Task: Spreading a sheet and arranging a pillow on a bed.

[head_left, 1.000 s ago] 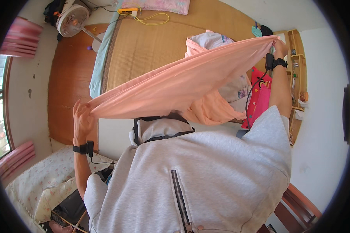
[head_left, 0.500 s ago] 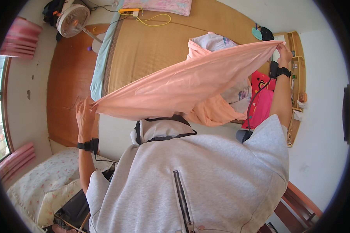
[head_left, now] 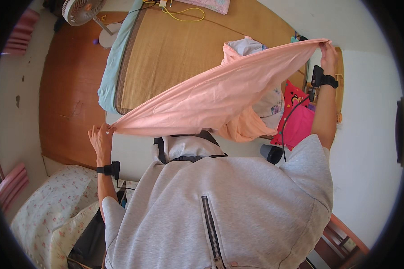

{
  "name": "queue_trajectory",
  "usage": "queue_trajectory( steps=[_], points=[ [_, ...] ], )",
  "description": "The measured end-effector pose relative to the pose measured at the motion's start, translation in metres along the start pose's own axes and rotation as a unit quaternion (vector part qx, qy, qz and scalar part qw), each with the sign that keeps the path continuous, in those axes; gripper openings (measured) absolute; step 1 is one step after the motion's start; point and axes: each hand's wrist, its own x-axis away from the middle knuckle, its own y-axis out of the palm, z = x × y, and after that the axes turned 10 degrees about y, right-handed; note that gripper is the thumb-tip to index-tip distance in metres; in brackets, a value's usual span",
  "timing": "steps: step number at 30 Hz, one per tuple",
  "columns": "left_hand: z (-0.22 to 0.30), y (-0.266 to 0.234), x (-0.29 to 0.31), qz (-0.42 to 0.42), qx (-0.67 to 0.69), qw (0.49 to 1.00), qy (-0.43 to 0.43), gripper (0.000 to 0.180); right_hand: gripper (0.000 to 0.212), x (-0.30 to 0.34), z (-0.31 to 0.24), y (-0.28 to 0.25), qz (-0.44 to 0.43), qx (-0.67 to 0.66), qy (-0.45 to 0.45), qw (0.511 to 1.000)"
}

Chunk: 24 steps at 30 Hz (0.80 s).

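A large peach-pink sheet of cloth is stretched taut in the air between my two hands, slanting up to the right. My left hand pinches its left corner between thumb and fingers, with the other fingers lifted. At the far right, my right hand grips the other corner with both arms spread wide. Below and behind the taut part, more of the cloth hangs in loose folds, and a pale side with a printed pattern shows. Another bunched part rests on the mat behind.
A bed with a woven mat lies ahead, edged by light-blue fabric. Red and pink pillows are at the right. Beyond are a yellow cable and a standing fan. Flowered fabric covers something at lower left.
My view has shifted slightly, so the fan and window sit nearer the edge. The cloth stays stretched between both hands, its right corner now a little higher in view.
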Motion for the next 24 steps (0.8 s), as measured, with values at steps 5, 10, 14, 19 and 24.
queue_trajectory(
  steps=[5, 10, 14, 19, 24],
  points=[
    [-0.017, 0.011, -0.002, 0.017, -0.027, 0.999, -0.012, 0.015, 0.028, 0.011, 0.007, 0.021, -0.021, -0.003, 0.005, 1.0],
    [-0.015, 0.037, 0.004, -0.179, 0.094, 0.975, -0.097, 0.02, 0.028, 0.047, 0.02, 0.019, -0.058, -0.05, 0.041, 0.996],
    [0.027, 0.075, -0.004, -0.301, 0.149, 0.941, -0.035, 0.025, 0.024, 0.06, 0.046, -0.054, -0.07, -0.089, 0.101, 0.988],
    [0.18, 0.131, -0.073, -0.372, 0.2, 0.888, 0.18, 0.034, 0.021, 0.004, 0.125, -0.389, -0.041, -0.094, 0.142, 0.985],
    [0.489, 0.167, -0.13, -0.422, 0.389, 0.644, 0.505, 0.028, 0.06, 0.109, -0.12, -0.846, 0.033, 0.475, -0.14, 0.868]
  ],
)
